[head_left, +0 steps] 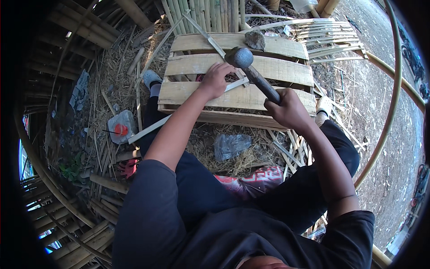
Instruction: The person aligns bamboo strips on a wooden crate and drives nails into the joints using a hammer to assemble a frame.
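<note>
My right hand (289, 110) grips the wooden handle of a hammer (244, 60), whose round grey head is raised over a wooden pallet (277, 67). My left hand (217, 78) presses down on the pallet where two thin bamboo strips (210, 40) cross. One strip runs from the upper middle toward my left hand. The other slants down to the left past the pallet's edge. I cannot see what is under my left fingers.
A grey stone (255, 39) rests on the pallet's far board. A plastic jug with a red cap (121, 127) lies at the left among bamboo scraps. A crumpled plastic bag (230, 145) lies on straw below the pallet. Bent bamboo poles (394, 89) curve at the right.
</note>
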Demonstrator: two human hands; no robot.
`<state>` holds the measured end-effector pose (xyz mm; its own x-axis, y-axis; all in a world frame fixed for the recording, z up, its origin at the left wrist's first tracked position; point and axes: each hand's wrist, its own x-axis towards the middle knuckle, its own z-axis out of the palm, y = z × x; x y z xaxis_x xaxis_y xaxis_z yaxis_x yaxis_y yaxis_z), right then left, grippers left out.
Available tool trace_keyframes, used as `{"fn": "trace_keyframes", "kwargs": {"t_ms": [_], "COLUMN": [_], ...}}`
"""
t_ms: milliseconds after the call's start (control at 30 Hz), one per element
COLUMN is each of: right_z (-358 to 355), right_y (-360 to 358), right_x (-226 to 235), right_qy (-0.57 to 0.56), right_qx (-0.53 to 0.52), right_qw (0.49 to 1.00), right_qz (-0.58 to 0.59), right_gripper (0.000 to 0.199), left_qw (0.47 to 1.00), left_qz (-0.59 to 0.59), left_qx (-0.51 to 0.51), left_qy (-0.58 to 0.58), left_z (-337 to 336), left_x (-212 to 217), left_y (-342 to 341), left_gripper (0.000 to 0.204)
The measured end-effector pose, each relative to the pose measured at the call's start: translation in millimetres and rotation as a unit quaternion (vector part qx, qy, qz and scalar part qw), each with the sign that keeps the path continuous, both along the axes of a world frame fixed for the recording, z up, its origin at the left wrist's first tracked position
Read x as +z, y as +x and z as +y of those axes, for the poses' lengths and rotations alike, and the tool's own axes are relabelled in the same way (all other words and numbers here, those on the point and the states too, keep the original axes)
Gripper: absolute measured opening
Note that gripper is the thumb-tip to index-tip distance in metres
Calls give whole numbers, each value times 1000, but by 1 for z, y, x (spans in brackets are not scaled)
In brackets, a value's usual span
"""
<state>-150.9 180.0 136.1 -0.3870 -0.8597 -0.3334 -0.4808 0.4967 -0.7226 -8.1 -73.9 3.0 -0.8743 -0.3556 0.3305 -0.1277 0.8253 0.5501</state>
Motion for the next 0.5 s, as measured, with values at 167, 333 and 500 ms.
{"fn": "trace_keyframes", "kwargs": {"t_ms": [167, 333, 500], "right_z": [7, -2, 1], "right_y": [-6, 9, 0], "right_x": [-37, 2, -24], "right_qy": [86, -24, 33], "right_qx": [-36, -16, -53], "right_qw": [995, 999, 998], "right_qz": [25, -31, 4], "right_gripper": [29, 31, 35], "left_qw": [998, 998, 1000], "left_qz": [53, -25, -15], "left_qx": [-4, 8, 2], "left_qy": [-21, 62, 15], "left_z": [7, -1, 0], "left_x": [-3, -3, -5], "left_y": [-10, 0, -6], "left_gripper": [35, 34, 38]}}
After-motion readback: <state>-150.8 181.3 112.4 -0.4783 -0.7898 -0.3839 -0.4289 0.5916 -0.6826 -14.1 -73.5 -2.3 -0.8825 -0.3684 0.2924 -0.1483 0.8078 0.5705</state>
